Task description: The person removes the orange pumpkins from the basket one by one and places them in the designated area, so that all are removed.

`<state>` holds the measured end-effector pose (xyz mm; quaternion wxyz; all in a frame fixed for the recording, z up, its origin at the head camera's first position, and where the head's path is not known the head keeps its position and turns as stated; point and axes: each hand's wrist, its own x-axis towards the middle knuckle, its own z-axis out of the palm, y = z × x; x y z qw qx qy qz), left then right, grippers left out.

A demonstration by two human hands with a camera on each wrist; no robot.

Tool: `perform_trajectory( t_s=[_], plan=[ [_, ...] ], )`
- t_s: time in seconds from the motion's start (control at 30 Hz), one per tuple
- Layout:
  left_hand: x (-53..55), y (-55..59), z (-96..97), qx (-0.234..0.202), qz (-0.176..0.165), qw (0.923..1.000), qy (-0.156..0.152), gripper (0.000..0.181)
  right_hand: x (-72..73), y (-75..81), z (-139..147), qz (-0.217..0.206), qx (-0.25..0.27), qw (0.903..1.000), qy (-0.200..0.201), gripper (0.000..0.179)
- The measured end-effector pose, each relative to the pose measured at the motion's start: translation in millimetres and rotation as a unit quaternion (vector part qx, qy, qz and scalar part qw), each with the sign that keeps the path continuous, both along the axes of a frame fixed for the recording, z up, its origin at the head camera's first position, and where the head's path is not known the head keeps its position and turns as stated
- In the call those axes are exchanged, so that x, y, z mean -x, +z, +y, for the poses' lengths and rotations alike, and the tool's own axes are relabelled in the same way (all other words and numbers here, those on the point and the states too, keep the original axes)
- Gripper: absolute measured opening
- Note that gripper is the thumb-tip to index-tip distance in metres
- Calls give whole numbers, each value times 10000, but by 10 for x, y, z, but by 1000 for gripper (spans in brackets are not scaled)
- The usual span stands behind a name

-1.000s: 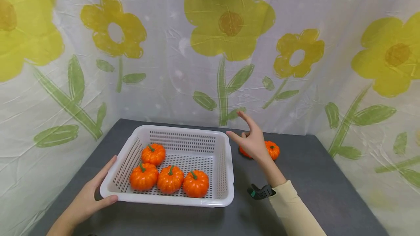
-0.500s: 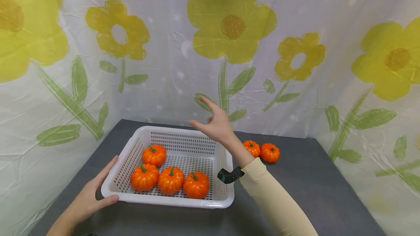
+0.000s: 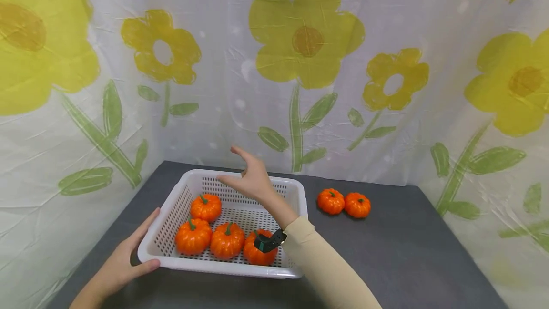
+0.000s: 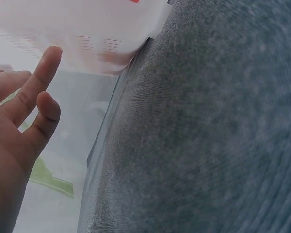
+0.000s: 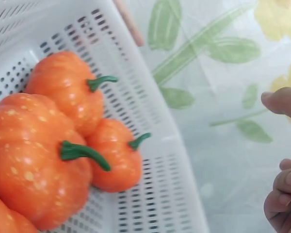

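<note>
A white slotted plastic basket (image 3: 214,267) holds several small orange toy pumpkins (image 3: 227,241) with green stems, clustered at its left and front. At its near left corner is my left hand (image 3: 122,261), fingers straight along the left side and thumb at the front rim. The left wrist view shows that hand's (image 4: 19,121) other fingers extended beside the basket's wall. My right hand (image 3: 253,180) hovers over the back of the basket, holding nothing. Its thumb and index finger spread apart; the right wrist view has its other fingers (image 5: 281,194) curled loosely.
Two more pumpkins, one (image 3: 330,200) beside the other (image 3: 358,205), sit on the dark grey table (image 3: 399,252) right of the basket. A black wristband (image 3: 270,241) on the right wrist overlaps a front pumpkin. A flower-printed curtain (image 3: 231,85) hangs behind the table.
My right hand has swept left, from in front of the two pumpkins on the table to above the basket, uncovering them. The left hand stays at the basket's corner.
</note>
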<state>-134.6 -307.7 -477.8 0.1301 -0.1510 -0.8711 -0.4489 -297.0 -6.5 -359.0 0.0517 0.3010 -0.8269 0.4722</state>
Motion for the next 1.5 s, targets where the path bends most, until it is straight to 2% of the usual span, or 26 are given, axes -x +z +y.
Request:
perform_trajectory(
  t_s=[0.23,0.43,0.67,0.9,1.1,1.3,1.5],
  plan=[
    [4,7,-4,24,3,10000,87,104,14,-158,-125,-415,-618,9971,156,80],
    [-10,10,-26,48,55,9999,136,104,34,-313,-233,-786,-1091,9900,434,80],
    [-4,5,-36,43,24,9999,131,104,88,-515,-335,-893,-1873,9756,724,83],
    [1,-19,-12,47,7,9999,118,104,89,-616,-377,-928,-2502,9617,620,84],
    [6,-5,-10,163,-98,9996,216,104,118,-686,-397,-961,-2563,9602,555,82],
    [16,-10,-18,170,-198,9993,250,105,146,-740,-414,-913,-2594,9592,657,78],
    [21,-16,-14,173,-193,9994,250,105,161,-767,-419,-928,-2673,9573,595,77]
  ],
)
